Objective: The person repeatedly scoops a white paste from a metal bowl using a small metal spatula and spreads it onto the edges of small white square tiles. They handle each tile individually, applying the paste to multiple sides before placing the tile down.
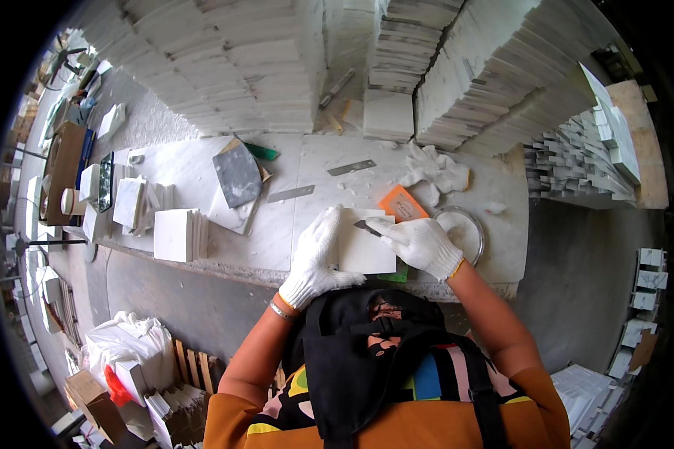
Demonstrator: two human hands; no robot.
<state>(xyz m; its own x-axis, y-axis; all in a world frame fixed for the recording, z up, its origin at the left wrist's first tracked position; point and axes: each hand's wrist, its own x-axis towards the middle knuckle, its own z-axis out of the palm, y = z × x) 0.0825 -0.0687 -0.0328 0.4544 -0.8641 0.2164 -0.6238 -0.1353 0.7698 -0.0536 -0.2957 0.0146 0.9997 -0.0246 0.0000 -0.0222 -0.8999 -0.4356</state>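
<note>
A square white tile (365,251) lies before me near the front edge of the marble-topped bench. My left hand (314,258), in a white knit glove, steadies its left side, the fingers along that edge and the thumb by the front corner. My right hand (423,247), gloved alike, pinches a small dark scraper blade (365,226) over the tile's upper part. How far the blade touches the tile cannot be told. An orange box (403,203) lies just beyond my right hand. Something green (394,275) shows partly under the tile's front right corner.
Two metal blades (352,168) and a grey sanding sheet (237,176) lie on the bench (277,239). A metal ring (478,232) and a crumpled white glove (438,170) lie rightward. Small tile stacks (178,235) stand left; tall tile stacks (225,75) wall the back.
</note>
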